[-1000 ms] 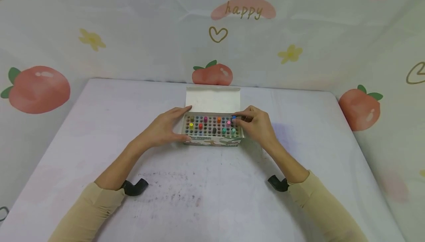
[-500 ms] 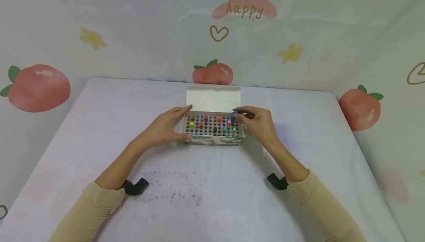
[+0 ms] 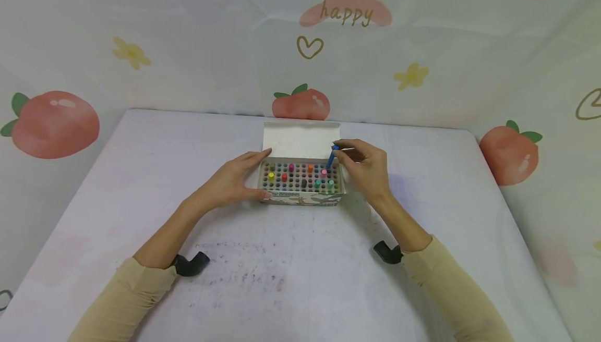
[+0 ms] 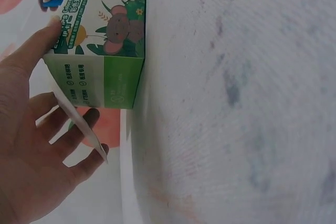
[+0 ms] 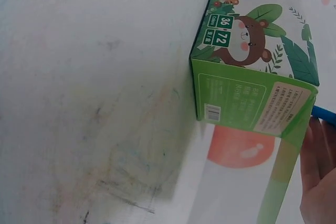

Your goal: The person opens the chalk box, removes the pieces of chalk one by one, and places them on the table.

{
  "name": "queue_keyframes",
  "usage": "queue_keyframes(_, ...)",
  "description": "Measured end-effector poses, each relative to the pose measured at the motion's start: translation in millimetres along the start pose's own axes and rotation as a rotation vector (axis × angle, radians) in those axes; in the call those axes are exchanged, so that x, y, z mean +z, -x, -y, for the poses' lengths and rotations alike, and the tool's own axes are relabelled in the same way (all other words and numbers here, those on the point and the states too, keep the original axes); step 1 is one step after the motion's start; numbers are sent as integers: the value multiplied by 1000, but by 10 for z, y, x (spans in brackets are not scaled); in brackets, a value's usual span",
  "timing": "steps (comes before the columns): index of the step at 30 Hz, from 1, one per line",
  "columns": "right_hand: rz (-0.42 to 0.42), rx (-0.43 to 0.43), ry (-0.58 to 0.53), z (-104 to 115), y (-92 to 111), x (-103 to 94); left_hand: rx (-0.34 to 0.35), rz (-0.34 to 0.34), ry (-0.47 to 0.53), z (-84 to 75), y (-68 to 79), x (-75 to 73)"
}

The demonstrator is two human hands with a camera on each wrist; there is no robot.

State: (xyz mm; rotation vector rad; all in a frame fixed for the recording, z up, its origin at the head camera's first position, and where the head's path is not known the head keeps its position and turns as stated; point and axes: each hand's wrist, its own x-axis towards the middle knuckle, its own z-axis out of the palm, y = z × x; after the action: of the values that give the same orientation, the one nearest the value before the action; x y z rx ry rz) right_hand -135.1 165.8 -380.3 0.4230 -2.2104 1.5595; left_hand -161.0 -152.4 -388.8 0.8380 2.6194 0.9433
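Observation:
A chalk box (image 3: 305, 200) stands on the table with its lid raised, and several coloured chalk sticks poke up from a holed insert. My left hand (image 3: 230, 181) holds the box's left end, thumb on the front top edge and a finger reaching to the back corner. In the left wrist view its other fingers lie behind a white side flap (image 4: 84, 124). My right hand (image 3: 368, 169) pinches the top of a blue chalk stick (image 3: 331, 157) between thumb and fingers. That stick leans, its lower end over the back right holes.
The white lid (image 3: 300, 141) rises at the back of the box. A pale cloth (image 3: 281, 279) with chalk smudges covers the table. Behind hangs a printed curtain (image 3: 211, 45). Black wrist pieces (image 3: 191, 265) jut inward at both sleeves.
My right hand has risen, drawing the blue chalk stick upward out of the box so more of its length shows. The left hand stays in place on the box.

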Motion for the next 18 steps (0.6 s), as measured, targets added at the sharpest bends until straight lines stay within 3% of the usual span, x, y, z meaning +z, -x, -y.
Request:
queue_keyframes(9, -48, -23, -86, 70, -21, -64, -3, 8, -2, -28, -16, -23)
queue_keyframes(18, -73, 40, -107, 103, 34, -227, 1, 9, -25, -18, -23, -44)
